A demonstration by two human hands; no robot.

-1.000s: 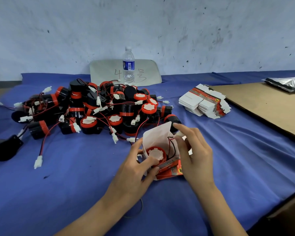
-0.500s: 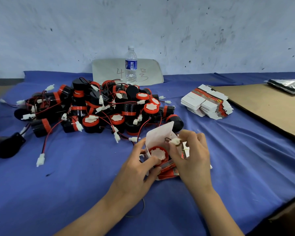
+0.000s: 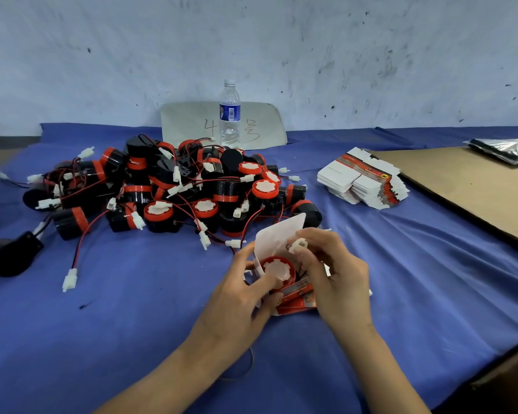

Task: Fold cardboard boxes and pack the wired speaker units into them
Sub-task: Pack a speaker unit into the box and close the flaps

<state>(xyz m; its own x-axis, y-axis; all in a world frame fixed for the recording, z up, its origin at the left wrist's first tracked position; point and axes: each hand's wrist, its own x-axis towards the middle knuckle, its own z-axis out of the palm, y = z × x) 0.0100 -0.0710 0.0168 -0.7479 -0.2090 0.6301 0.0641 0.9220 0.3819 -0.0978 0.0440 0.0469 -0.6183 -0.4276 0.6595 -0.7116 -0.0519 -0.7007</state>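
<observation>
A small red and white cardboard box [image 3: 296,297] stands open on the blue cloth, its white lid flap [image 3: 278,237] raised. A red-rimmed speaker unit [image 3: 277,268] sits inside it. My left hand [image 3: 240,297] grips the box's left side, thumb on the speaker. My right hand [image 3: 332,276] pinches the speaker's white wire connector [image 3: 298,245] over the box opening. A big pile of black and red wired speaker units [image 3: 174,189] lies behind. A stack of flat unfolded boxes [image 3: 362,182] lies to the right.
A water bottle [image 3: 229,115] stands before a pale card [image 3: 260,127] at the wall. A brown cardboard sheet [image 3: 473,186] covers the right side, with a silvery bag [image 3: 509,149] on it. Loose speaker units [image 3: 6,255] lie at the far left. A wooden edge [image 3: 509,375] shows at lower right.
My right hand has picked up the white connector and brought it over the box opening, curling the wire in. My left hand keeps its hold on the box.
</observation>
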